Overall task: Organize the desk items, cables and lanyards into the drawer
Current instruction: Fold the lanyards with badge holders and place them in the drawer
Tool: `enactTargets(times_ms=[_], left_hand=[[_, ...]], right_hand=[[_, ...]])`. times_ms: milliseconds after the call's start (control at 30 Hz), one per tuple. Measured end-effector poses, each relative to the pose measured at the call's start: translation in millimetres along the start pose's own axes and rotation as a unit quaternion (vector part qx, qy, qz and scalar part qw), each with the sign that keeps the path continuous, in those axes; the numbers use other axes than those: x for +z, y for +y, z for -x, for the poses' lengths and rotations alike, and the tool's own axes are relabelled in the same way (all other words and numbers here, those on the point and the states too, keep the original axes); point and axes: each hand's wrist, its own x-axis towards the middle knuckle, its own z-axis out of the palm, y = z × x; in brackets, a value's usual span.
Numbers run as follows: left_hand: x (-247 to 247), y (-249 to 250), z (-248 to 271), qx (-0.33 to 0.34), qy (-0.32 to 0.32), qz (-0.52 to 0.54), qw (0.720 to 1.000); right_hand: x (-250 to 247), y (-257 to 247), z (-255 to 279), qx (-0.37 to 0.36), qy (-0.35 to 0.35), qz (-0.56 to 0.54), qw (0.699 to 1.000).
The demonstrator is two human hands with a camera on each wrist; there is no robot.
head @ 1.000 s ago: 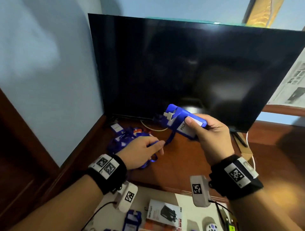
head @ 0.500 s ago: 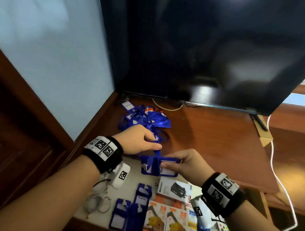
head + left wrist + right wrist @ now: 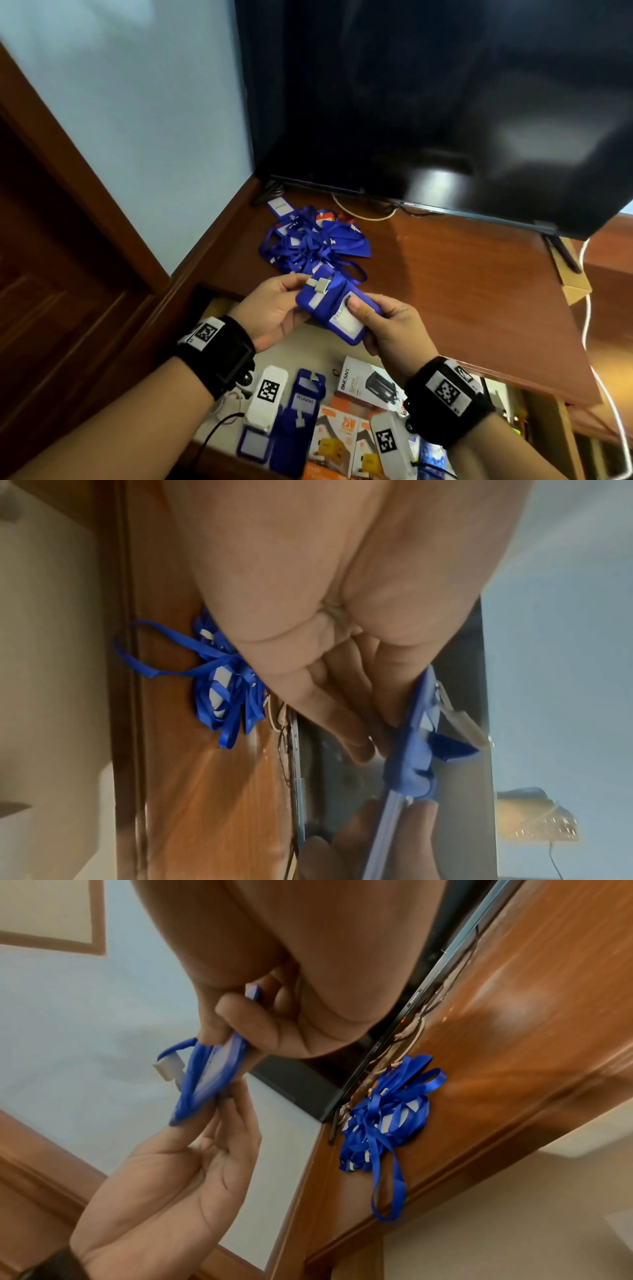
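Both hands hold one blue badge holder [image 3: 337, 305] over the desk's front edge, its blue strap wound around it and a white clip on top. My left hand [image 3: 301, 291] pinches the clip end, thumb above and fingers beneath. At the labelled end my right hand [image 3: 359, 318] grips it, thumb on the white label. The right wrist view shows the holder [image 3: 212, 1074] edge-on between both hands. A tangled pile of blue lanyards [image 3: 308, 240] lies on the desk behind, also in the left wrist view [image 3: 226, 696]. The open drawer [image 3: 308, 346] is below my hands.
The drawer holds blue badge holders [image 3: 301, 411], a white charger box [image 3: 370, 380] and orange boxes [image 3: 342, 435]. A large dark monitor [image 3: 445, 102] stands at the back of the wooden desk [image 3: 462, 291]. A white cable [image 3: 589, 308] hangs at the right beside a cardboard box [image 3: 575, 287].
The badge holder has come up from just above the drawer. My left hand moved from the loose strap to the holder's clip end, and the strap is now wound around it.
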Motion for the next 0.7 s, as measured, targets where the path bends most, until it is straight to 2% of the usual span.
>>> enactTargets(times_ms=[167, 233, 267, 333, 400, 467, 533, 600, 700], left_hand=[[-13, 6, 13, -0.021, -0.019, 0.080, 0.996], [-17, 10, 16, -0.026, -0.027, 0.079, 0.996], [-20, 9, 16, -0.020, -0.030, 0.049, 0.998], [-28, 0, 14, 0.014, -0.010, -0.096, 0.995], [-44, -15, 11, 0.032, 0.027, -0.257, 0.966], [-67, -34, 4, -0.005, 0.033, -0.353, 0.935], [-89, -52, -3, -0.060, 0.017, -0.440, 0.896], [-105, -71, -10, -0.101, 0.001, -0.531, 0.842], [-122, -94, -24, -0.138, 0.005, -0.602, 0.786]], right_hand=[[20, 11, -2, 0.038, -0.014, 0.007, 0.999], [25, 17, -4, 0.056, -0.015, 0.032, 0.998], [27, 21, -6, 0.062, -0.017, 0.058, 0.996], [28, 29, -8, 0.076, -0.027, 0.136, 0.987], [28, 40, -8, 0.082, -0.056, 0.259, 0.961], [25, 49, -6, 0.077, -0.086, 0.414, 0.903], [21, 57, -3, 0.088, -0.107, 0.493, 0.859], [11, 70, -3, 0.098, -0.115, 0.507, 0.849], [-3, 80, -2, 0.128, -0.124, 0.511, 0.841]])
